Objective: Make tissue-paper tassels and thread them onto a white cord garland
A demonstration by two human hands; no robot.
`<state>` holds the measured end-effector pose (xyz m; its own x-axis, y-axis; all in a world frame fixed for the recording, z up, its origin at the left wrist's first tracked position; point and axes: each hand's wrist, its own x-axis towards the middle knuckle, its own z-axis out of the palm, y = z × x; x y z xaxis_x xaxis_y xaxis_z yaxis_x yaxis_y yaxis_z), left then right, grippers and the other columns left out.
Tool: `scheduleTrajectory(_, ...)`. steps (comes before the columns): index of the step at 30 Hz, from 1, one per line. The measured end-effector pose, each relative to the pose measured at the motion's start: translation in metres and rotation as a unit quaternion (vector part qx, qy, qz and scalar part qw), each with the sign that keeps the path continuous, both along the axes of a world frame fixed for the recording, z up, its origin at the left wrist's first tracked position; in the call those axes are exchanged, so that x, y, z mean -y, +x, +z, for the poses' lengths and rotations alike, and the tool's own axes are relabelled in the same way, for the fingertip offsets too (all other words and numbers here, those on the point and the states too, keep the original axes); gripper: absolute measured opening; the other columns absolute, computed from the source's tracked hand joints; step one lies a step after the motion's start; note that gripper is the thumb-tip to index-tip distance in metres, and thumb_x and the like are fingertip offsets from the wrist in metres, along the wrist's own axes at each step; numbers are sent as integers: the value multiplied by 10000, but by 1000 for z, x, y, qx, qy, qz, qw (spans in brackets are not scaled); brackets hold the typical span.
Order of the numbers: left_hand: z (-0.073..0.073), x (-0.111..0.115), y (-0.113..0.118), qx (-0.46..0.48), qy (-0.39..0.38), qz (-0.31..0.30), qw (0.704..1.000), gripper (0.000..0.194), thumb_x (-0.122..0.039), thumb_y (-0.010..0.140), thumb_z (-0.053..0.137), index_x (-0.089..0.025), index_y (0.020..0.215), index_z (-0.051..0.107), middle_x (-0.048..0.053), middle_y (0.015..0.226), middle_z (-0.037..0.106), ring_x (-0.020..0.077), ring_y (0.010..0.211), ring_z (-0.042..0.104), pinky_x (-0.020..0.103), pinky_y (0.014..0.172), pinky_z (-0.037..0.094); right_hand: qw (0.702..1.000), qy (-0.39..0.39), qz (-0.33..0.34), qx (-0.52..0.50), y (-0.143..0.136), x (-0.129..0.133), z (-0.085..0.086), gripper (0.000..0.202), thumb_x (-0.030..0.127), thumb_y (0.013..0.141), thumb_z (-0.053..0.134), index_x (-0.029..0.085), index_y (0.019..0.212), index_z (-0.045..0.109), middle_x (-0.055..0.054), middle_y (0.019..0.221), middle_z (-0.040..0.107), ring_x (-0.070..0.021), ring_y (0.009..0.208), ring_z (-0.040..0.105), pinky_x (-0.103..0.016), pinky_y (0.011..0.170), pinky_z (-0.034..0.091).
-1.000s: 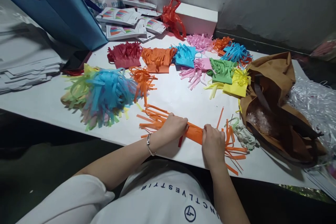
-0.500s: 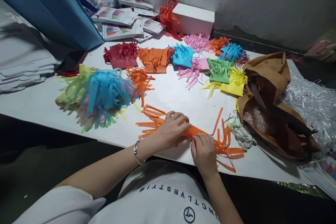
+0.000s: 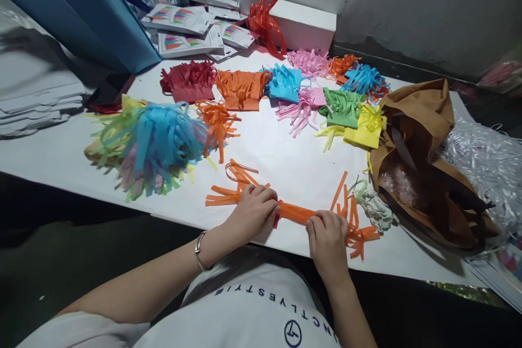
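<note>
One orange paper (image 3: 297, 213) lay rolled narrow near the front edge of the white table (image 3: 281, 155), its middle stretched between two hands and its cut ends fanning out past them on both sides. The left hand (image 3: 256, 207) had its fingers curled down over one end of the roll, holding it against the tabletop, and a silver bracelet (image 3: 199, 250) circled that wrist. The right hand (image 3: 328, 232) grasped the other end, fingers bent over the top. By the left hand's fingertips, a short red strip (image 3: 277, 215) stuck out from the roll.

Farther left sat a big mixed bundle (image 3: 163, 138), mostly blue on top with yellow, green and pink around it, and just beside it an orange tassel (image 3: 220, 125). Behind, from left to right, stretched a red fringe (image 3: 190, 84), an orange fringe (image 3: 242, 92), a blue fringe (image 3: 284, 87), a pink fringe (image 3: 305, 106), a green fringe (image 3: 345, 109) and a yellow fringe (image 3: 362, 136), that last one close against an open brown bag (image 3: 428, 98). Near the paper's right end I could see a pale crumpled clump (image 3: 378, 211). Toward the wall were flat boxes (image 3: 179, 19), a red plastic bag (image 3: 265, 22) and a white box (image 3: 304, 24), with a large blue bag (image 3: 89, 16) leaning at the left
</note>
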<state>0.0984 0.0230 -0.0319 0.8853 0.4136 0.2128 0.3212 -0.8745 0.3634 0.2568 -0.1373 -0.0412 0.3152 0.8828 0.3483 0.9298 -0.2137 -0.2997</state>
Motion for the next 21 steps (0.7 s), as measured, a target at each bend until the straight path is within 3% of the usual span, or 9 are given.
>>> scheduleTrajectory(3,2,0,9,-48,29,69,996,244,-252,960,502,-159,787,648,81,972,642,240,884,533,417,789,327,996,-45,-64,35,0,-11,1,188,215,979,489,190,818,584,-65,915,607,-232,911,520,-454,935,319)
scheduleTrajectory(8,4,-3,20,-100,52,77,991,244,-254,941,533,-156,754,656,97,940,630,258,875,527,411,745,329,990,-20,-116,78,1,-21,1,151,224,957,518,189,835,598,-82,897,612,-254,887,515,-475,906,330)
scheduleTrajectory(10,5,-4,21,-106,55,73,990,250,-256,941,536,-155,747,658,98,927,631,257,865,528,401,726,324,992,28,-92,78,0,-20,3,91,216,951,534,187,928,616,-98,986,627,-262,963,532,-498,963,319)
scheduleTrajectory(12,6,-4,21,-109,59,70,990,251,-247,940,535,-155,737,651,97,909,632,252,852,528,393,716,323,996,52,-18,66,-3,-19,4,91,203,946,550,196,1002,621,-91,1028,639,-250,1016,544,-493,1015,298)
scheduleTrajectory(15,8,-4,18,-85,64,74,991,192,-289,927,576,-156,803,638,96,936,635,247,858,530,399,753,348,995,41,79,41,-8,-19,3,125,129,945,525,207,941,623,-41,901,659,-196,908,570,-430,986,318)
scheduleTrajectory(18,9,-2,13,-24,78,22,996,161,-323,873,662,-183,940,625,96,1095,630,271,1008,522,468,919,337,995,50,76,29,-8,-21,1,154,105,945,505,193,864,602,-21,814,643,-171,815,560,-394,926,338)
scheduleTrajectory(21,7,0,11,-4,92,-75,993,65,-164,866,634,-212,908,622,40,1043,653,244,1040,521,493,1017,264,996,42,78,19,-9,-24,1,80,176,958,526,180,950,605,-41,886,652,-183,861,559,-409,945,326)
